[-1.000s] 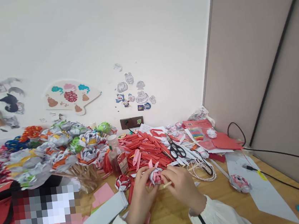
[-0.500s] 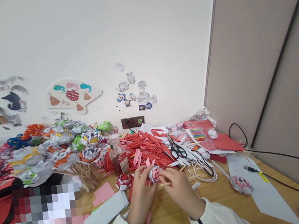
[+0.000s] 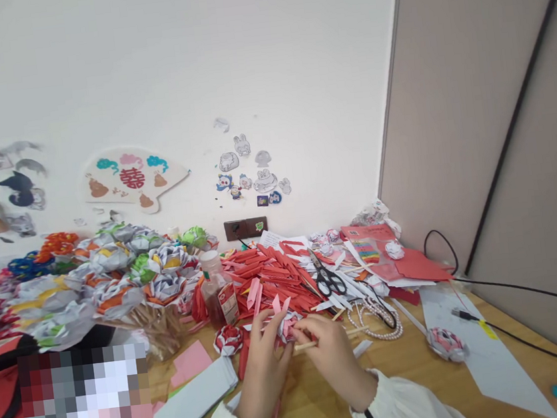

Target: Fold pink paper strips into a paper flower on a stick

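Observation:
Between my two hands is a small pink and white paper flower (image 3: 287, 329). My left hand (image 3: 267, 351) curls its fingers and thumb around the flower's left side. My right hand (image 3: 327, 344) pinches at its right edge, and a thin wooden stick (image 3: 304, 346) pokes out under those fingers. Exactly how the stick meets the flower is hidden. Just left of my left hand lies a red and white paper flower (image 3: 228, 340). Behind the hands spreads a heap of folded red paper strips (image 3: 270, 270), with pink strips (image 3: 254, 296) at its front.
A glass bottle (image 3: 218, 293) stands beyond my left hand. Black scissors (image 3: 329, 277) and a pearl string (image 3: 376, 318) lie to the right. Many paper flowers (image 3: 113, 258) crowd the left, near white paper sheets (image 3: 199, 399). Another flower (image 3: 446, 343) and a black cable (image 3: 526, 350) sit at right.
My right hand has shifted slightly left and down against the flower, and the stick with it. The whole view has moved a little. Both hands keep hold.

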{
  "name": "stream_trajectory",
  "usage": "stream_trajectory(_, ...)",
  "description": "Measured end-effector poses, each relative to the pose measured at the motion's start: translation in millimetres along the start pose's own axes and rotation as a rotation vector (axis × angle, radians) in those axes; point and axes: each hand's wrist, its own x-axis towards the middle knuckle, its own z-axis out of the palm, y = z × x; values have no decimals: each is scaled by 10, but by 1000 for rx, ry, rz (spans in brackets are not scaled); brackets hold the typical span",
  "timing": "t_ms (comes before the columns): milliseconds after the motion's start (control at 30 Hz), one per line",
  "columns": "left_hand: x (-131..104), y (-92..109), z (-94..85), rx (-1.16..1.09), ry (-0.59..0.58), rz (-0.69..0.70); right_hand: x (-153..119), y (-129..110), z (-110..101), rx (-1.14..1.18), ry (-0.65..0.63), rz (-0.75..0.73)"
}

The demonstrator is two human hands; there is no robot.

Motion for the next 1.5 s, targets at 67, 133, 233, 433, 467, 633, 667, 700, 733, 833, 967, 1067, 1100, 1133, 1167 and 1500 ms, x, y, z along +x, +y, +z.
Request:
stream_trajectory(67, -1, -3, 3, 0, -8, 0, 1, -3, 10, 3, 8, 7)
stream_trajectory(133, -2, -6, 6, -3, -15, -6, 4, -6, 14, 10, 15, 15)
stream_trajectory(233, -7, -14, 13, -9, -24, -12, 12, -10, 24, 38, 29, 49)
stream_trajectory(433, -27, -30, 22, -35, -28, -10, 25, -16, 42, 23, 42, 107)
stream_trajectory(467, -26, -25, 19, -39, -27, -10, 27, -18, 39, 26, 38, 110)
stream_trajectory(633, -14, 1, 11, -44, -18, -8, 36, -29, 14, 64, 25, 107)
stream_trajectory(667, -15, -3, 14, -43, -16, -11, 36, -30, 12, 60, 25, 105)
stream_trajectory(700, -17, -9, 18, -42, -14, -15, 34, -31, 12, 51, 24, 104)
stream_trajectory(733, -20, -17, 22, -39, -16, -17, 31, -32, 12, 38, 23, 104)
stream_trajectory(833, -24, -32, 23, -19, -29, -5, 19, -32, 8, 2, 45, 88)
stream_trajectory(967, -14, -23, 11, 36, 5, 13, 13, -42, -16, 4, 108, 58)
stream_trajectory(1067, -12, -25, 10, 65, 33, 26, 19, -59, -21, 31, 85, 40)
stream_trajectory(1100, -14, -26, 11, 71, 39, 31, 21, -65, -17, 42, 75, 40)
stream_trajectory(1133, -17, -26, 11, 75, 39, 36, 24, -71, -11, 53, 69, 43)
stream_trajectory(1167, -21, -24, 10, 78, 33, 40, 26, -75, -3, 61, 64, 49)
stream_trajectory(1500, -61, -3, 4, 157, 5, 130, 42, -100, 21, 59, 55, 168)
